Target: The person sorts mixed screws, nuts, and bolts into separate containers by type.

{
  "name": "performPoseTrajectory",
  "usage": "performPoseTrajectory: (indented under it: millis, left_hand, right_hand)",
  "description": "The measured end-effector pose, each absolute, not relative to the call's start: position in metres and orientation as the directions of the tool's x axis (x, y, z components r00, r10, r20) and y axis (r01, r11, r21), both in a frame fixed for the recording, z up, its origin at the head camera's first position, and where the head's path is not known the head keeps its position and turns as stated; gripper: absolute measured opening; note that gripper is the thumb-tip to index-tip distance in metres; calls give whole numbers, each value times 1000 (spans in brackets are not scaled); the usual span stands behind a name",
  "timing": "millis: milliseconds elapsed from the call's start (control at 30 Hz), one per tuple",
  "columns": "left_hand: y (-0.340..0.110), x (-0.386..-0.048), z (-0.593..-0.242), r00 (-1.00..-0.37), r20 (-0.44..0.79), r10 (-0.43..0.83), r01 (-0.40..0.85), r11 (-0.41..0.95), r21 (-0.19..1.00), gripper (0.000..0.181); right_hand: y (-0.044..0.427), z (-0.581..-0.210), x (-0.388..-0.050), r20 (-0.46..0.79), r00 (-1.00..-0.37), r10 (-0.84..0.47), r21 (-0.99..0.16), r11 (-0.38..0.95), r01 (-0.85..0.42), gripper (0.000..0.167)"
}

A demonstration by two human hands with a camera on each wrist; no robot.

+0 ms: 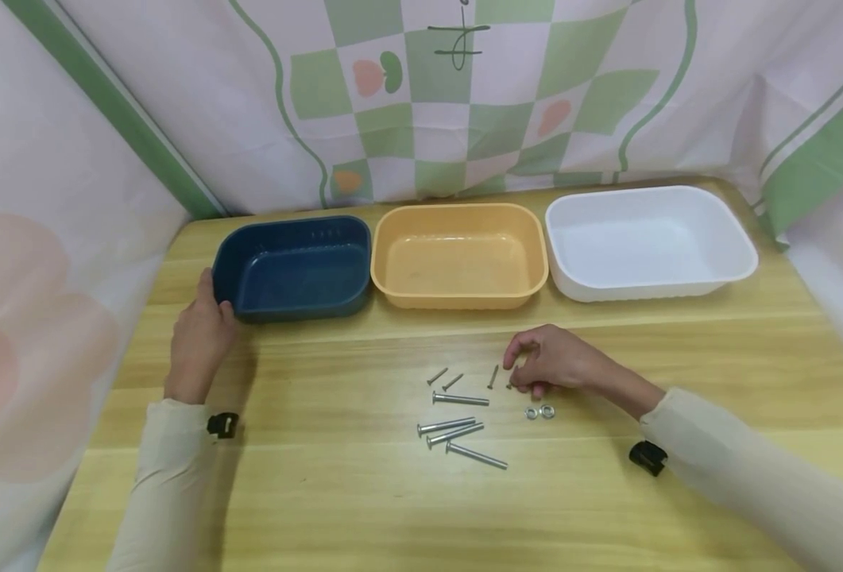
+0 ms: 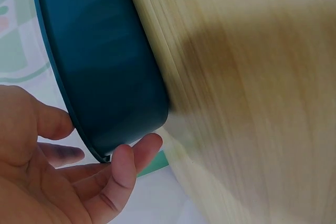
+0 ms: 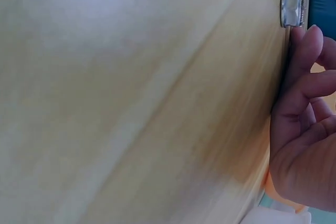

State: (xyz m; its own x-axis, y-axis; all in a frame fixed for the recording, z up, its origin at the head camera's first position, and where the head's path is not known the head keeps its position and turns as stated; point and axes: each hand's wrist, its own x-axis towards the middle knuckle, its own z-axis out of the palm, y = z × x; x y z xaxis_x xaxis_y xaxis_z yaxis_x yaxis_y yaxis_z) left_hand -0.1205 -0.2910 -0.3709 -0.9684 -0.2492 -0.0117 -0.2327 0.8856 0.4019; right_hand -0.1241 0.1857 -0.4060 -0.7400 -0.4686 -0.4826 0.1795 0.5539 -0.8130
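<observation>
My left hand (image 1: 203, 342) holds the front left corner of the dark blue bin (image 1: 292, 311). In the left wrist view the thumb touches the rim of the bin (image 2: 105, 66) and the fingers (image 2: 124, 166) bend around its end. Over the table my right hand (image 1: 557, 361) is lowered, with index finger and thumb bent and apart. A small screw (image 1: 510, 386) lies at the thumb tip, partly covered. Just left is another small screw (image 1: 493, 376). Two nuts (image 1: 547, 411) sit below the hand; in the right wrist view a nut (image 3: 290, 9) shows beyond the fingertips.
Left of the right hand lie two more small screws (image 1: 438, 376) and several long bolts (image 1: 460, 400). A yellow bin (image 1: 460, 302) and a white bin (image 1: 643, 290) stand in a row with the blue one. Patterned cloth (image 1: 442, 127) hangs behind the wooden table (image 1: 335, 508).
</observation>
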Motion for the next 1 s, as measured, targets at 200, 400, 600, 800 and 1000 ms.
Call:
performPoseTrajectory:
  millis: [200, 400, 600, 800, 1000]
  left_hand:
    - [-291, -120, -370, -968, -18, -251, -237, 884, 403, 61]
    - [-291, -120, -370, -968, -22, -250, -238, 883, 405, 61]
    - [-292, -121, -372, -964, -47, -263, -258, 874, 411, 61]
    - [-292, -122, -372, -960, -58, -275, -274, 870, 409, 62]
    - [-293, -121, -373, -964, -34, -264, -255, 878, 404, 61]
  right_hand:
    - [186, -407, -122, -458, -761, -460, -823, 542, 167, 11]
    - [185, -407, -120, -438, -780, -447, -820, 554, 143, 9]
    - [184, -407, -118, -432, -792, -431, -783, 616, 92, 6]
    - [184, -407, -118, -378, -791, -481, -784, 621, -4, 8]
    - [185, -407, -117, -341, -792, -506, -794, 607, -45, 9]
